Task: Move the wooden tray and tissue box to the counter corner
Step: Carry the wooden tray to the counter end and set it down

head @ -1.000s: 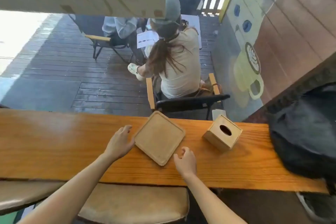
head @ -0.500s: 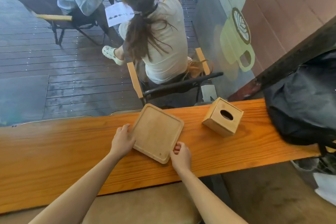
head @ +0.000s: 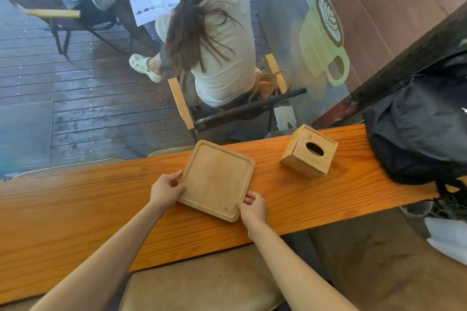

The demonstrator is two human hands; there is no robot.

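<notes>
From your head camera: one wooden tray [head: 216, 179] lies on the counter [head: 75, 209], your left hand [head: 165, 190] gripping its left edge, your right hand [head: 253, 209] pinching its near corner. One tissue box [head: 309, 151] sits beside one black backpack [head: 419, 129].

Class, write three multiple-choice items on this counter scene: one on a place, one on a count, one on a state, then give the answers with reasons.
1. Where is the tissue box relative to the wooden tray?
A. on it
B. to its right
C. to its left

2. How many hands touch the tray?
A. none
B. one
C. two

3. What is the tray's state?
A. empty
B. holding cups
C. stacked on the box

Answers:
1 B, the box stands apart on the counter, toward the black bag.
2 C, the left hand and right hand each grip an edge.
3 A, its surface is bare.
</notes>
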